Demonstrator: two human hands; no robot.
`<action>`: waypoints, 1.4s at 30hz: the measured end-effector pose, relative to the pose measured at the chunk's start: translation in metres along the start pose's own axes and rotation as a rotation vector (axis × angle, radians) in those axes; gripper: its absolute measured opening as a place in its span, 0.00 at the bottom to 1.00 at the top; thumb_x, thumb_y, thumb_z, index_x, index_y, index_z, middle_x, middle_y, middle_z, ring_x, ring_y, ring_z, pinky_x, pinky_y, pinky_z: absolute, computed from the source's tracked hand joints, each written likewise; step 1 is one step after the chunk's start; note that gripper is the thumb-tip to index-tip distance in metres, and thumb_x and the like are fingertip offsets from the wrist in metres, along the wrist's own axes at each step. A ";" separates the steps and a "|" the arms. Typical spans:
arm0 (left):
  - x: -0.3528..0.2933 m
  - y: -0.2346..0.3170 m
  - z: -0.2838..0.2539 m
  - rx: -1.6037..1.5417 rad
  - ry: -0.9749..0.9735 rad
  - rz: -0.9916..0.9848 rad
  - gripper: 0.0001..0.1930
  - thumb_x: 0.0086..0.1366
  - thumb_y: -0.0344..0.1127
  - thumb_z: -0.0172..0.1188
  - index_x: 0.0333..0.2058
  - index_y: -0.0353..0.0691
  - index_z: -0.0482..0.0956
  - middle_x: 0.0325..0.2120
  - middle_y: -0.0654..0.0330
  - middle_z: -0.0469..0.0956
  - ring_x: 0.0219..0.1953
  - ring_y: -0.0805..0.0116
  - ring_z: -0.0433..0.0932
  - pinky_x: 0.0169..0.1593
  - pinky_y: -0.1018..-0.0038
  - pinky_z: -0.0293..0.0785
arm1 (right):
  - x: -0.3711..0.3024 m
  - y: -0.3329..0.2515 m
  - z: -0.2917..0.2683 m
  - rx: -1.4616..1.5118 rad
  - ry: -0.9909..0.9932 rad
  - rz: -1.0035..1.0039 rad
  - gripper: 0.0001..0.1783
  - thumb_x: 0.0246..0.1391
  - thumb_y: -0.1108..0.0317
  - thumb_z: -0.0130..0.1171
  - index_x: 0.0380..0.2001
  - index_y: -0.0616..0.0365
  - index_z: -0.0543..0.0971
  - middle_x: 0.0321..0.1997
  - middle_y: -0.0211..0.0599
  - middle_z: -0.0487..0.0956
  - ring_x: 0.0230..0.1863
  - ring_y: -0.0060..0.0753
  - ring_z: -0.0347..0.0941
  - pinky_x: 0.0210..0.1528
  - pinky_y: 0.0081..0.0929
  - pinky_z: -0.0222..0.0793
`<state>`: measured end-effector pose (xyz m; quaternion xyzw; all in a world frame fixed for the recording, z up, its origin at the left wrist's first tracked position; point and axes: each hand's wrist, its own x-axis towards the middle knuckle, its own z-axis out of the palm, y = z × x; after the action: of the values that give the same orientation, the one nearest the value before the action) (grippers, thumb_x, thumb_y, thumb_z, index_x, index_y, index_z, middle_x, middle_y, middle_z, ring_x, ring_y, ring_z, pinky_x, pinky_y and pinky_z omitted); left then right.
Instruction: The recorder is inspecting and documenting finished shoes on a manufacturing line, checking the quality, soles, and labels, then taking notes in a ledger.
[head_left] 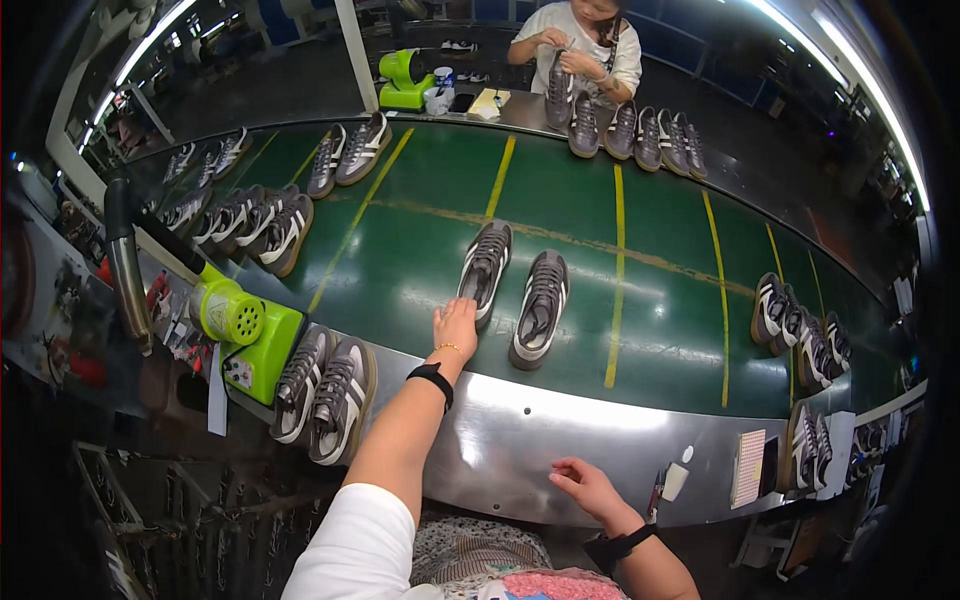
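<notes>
A pair of dark grey sneakers with white stripes lies in the middle of the green conveyor belt (400,258), toes pointing away from me. My left hand (456,326) reaches out to the left sneaker (488,262) and has its fingers closed at the heel. Just to its right, the second sneaker (543,308) of the pair rests untouched on the belt. My right hand (590,490) hovers over the metal ledge (510,430) near my body, its fingers apart and nothing in them.
Left of me, two more sneakers (340,400) sit on the ledge beside a green machine (255,345). A small white bottle (676,478) and a notepad (748,468) lie at right. Across the belt, another person (580,60) handles a sneaker behind a row of shoes (648,138).
</notes>
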<state>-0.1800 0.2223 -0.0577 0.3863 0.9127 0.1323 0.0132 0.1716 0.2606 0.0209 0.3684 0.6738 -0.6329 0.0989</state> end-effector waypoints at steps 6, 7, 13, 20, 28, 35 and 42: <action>0.025 0.000 -0.023 0.106 -0.073 0.126 0.08 0.49 0.34 0.58 0.30 0.45 0.79 0.34 0.63 0.77 0.52 0.63 0.67 0.59 0.54 0.51 | 0.063 -0.041 -0.001 -0.378 0.126 -0.291 0.23 0.46 0.64 0.61 0.45 0.61 0.71 0.45 0.44 0.73 0.43 0.37 0.72 0.47 0.31 0.67; 0.009 0.013 -0.056 0.083 -0.184 0.213 0.09 0.48 0.35 0.59 0.30 0.45 0.79 0.34 0.62 0.77 0.50 0.63 0.68 0.59 0.52 0.50 | 0.075 -0.054 0.001 -0.356 0.187 -0.323 0.26 0.43 0.67 0.62 0.47 0.60 0.68 0.51 0.48 0.68 0.45 0.41 0.70 0.47 0.33 0.67; -0.113 0.041 -0.102 -0.088 -0.544 0.353 0.11 0.48 0.38 0.61 0.29 0.40 0.76 0.30 0.56 0.76 0.41 0.58 0.74 0.45 0.65 0.69 | 0.176 -0.072 -0.012 -0.972 0.461 -0.495 0.32 0.30 0.67 0.68 0.45 0.55 0.71 0.49 0.42 0.71 0.52 0.51 0.62 0.52 0.40 0.60; -0.228 0.015 -0.077 -0.267 -0.340 0.421 0.07 0.45 0.35 0.60 0.25 0.42 0.77 0.27 0.61 0.75 0.40 0.63 0.71 0.42 0.67 0.65 | 0.115 -0.084 -0.014 -0.985 0.202 -0.481 0.18 0.33 0.61 0.68 0.27 0.61 0.77 0.26 0.48 0.77 0.30 0.51 0.74 0.34 0.40 0.68; -0.276 -0.013 -0.044 -0.934 -0.468 0.048 0.17 0.50 0.43 0.62 0.34 0.38 0.72 0.35 0.54 0.71 0.42 0.52 0.69 0.47 0.63 0.64 | -0.001 0.086 0.058 -0.475 0.249 -0.405 0.27 0.43 0.63 0.64 0.47 0.58 0.70 0.52 0.47 0.66 0.49 0.50 0.66 0.50 0.42 0.62; -0.245 -0.010 -0.004 -0.658 -0.363 -0.162 0.43 0.47 0.35 0.60 0.60 0.36 0.48 0.50 0.40 0.63 0.52 0.46 0.64 0.57 0.63 0.59 | 0.044 0.072 0.082 -0.160 0.383 -0.364 0.45 0.35 0.80 0.53 0.60 0.62 0.48 0.56 0.49 0.59 0.57 0.45 0.58 0.59 0.33 0.54; -0.226 -0.032 -0.038 -1.604 -0.609 -0.666 0.27 0.49 0.21 0.47 0.52 0.29 0.64 0.41 0.47 0.74 0.41 0.57 0.75 0.44 0.70 0.72 | 0.015 0.012 0.077 0.719 0.351 0.031 0.34 0.43 0.84 0.38 0.59 0.64 0.55 0.56 0.47 0.66 0.54 0.41 0.65 0.55 0.32 0.62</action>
<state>-0.0486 0.0325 -0.0467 -0.0034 0.5687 0.6075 0.5546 0.1426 0.1939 -0.0117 0.4924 0.4105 -0.7540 -0.1434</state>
